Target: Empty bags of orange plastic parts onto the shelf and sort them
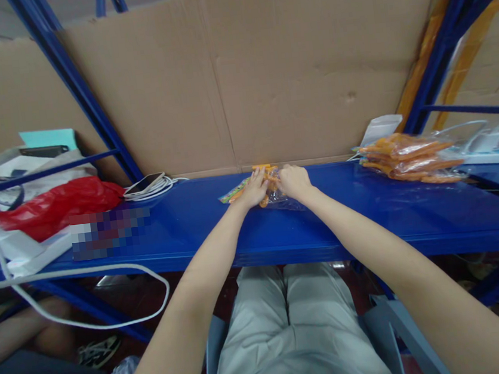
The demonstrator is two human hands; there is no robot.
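Note:
At the back of the blue shelf lies a clear plastic bag (292,204) with orange plastic pieces (264,202) at it; their exact kind is too small to make out. A colourful printed card (231,192) sticks out on the left. My left hand (254,190) rests on the orange pieces with its fingers stretched out. Beside it, my right hand (294,180) is closed in a fist on the bag's right part. Its fingertips are hidden.
On the right lies a stack of bagged orange items (408,157) near a white power strip (498,152). To the left are a phone (147,183) with a coiled cable and a red plastic bag (62,202). A cardboard wall (264,77) closes the back; a white cable (105,267) hangs at the front left.

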